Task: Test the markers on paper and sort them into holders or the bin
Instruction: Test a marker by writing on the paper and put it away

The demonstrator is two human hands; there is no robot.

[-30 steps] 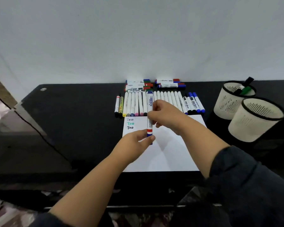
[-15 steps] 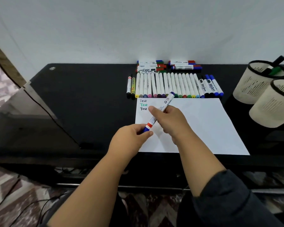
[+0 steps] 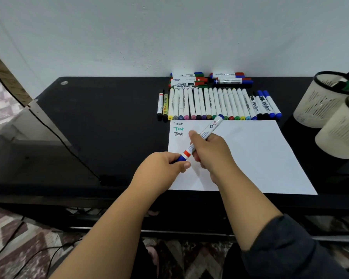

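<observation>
Both grips, left hand (image 3: 161, 172) and right hand (image 3: 210, 152), hold one marker (image 3: 208, 133).

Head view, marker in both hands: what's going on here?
A person holds a blue marker over the paper. The right hand grips its barrel and the left hand pinches its blue cap end. Three "Test" words sit top left; many markers wait in a row behind.
</observation>
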